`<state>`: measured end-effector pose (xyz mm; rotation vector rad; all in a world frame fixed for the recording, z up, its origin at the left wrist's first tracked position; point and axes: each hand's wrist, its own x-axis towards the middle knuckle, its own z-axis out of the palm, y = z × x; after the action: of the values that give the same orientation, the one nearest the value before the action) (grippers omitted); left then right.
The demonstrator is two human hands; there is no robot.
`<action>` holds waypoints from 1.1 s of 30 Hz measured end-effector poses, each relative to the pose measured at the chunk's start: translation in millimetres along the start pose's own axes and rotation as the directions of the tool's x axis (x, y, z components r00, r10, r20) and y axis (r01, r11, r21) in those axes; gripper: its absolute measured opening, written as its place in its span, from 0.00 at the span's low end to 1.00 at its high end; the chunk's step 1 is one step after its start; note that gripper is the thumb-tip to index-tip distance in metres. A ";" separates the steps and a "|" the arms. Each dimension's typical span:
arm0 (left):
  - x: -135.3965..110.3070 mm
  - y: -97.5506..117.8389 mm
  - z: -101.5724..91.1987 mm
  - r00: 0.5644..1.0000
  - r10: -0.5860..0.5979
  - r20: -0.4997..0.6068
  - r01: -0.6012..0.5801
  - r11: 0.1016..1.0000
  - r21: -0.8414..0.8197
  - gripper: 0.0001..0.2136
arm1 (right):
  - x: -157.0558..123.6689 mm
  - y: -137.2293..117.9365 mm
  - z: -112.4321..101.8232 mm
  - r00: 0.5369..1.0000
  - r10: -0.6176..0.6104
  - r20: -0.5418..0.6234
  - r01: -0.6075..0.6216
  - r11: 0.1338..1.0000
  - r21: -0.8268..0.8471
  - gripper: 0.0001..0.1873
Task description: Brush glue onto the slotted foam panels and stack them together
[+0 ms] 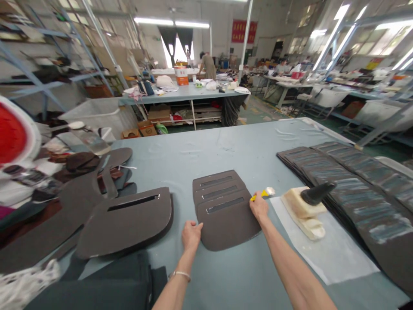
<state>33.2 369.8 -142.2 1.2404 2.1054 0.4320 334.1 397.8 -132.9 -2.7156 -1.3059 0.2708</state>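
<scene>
i count three dark brown panels [226, 228], overlapping on the table [213, 148]. the left hand [191, 235] curls at their left edge — whether it pinches, i can't tell; the right hand [259, 207] grips one yellow-handled brush [266, 192] by the right edge. the tabletop is pale blue-green; one person [209, 68] stands across the cluttered workshop. each panel has one dark slot — the nearest is rounded toward us.

Holds yellow-handled brush [263, 193] in right grip [259, 207] beside overlapped slotted panels [226, 226]; touches their left edge with left grip [191, 234]. Has white sheet [325, 258], streaked panel stacks [346, 193] on worktop [167, 163], right.
</scene>
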 end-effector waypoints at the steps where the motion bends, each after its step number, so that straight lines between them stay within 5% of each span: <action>1: -1.1 1.0 -1.2 1.000 0.003 0.000 -0.003 1.000 -0.001 0.09 | -0.1 -0.2 -0.1 1.000 0.003 -0.003 -0.003 1.000 -0.003 0.14; 19: -5.3 -3.5 0.6 0.997 0.069 0.020 -0.070 0.997 0.027 0.08 | -5.7 -0.3 -1.5 1.000 -0.025 -0.006 0.025 1.000 -0.001 0.14; 25: -6.4 -2.1 1.9 0.985 0.170 0.014 -0.171 0.984 0.056 0.10 | -5.7 0.6 -3.0 0.986 -0.150 -0.068 0.150 0.989 -0.006 0.13; 29: -22.4 -5.1 -19.7 0.982 0.188 -0.032 -0.187 0.982 0.018 0.12 | -6.8 13.0 -2.3 0.968 -0.182 -0.172 0.191 0.981 0.034 0.16; 33: -69.6 -48.9 -72.4 0.942 0.289 -0.168 -0.270 0.954 0.129 0.15 | -23.7 32.5 10.9 0.921 -0.259 -0.292 0.284 0.958 0.046 0.16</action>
<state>-23.8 288.2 -91.4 1.6270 2.1331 0.5884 342.1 359.3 -146.9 -2.3517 -1.5171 -0.0851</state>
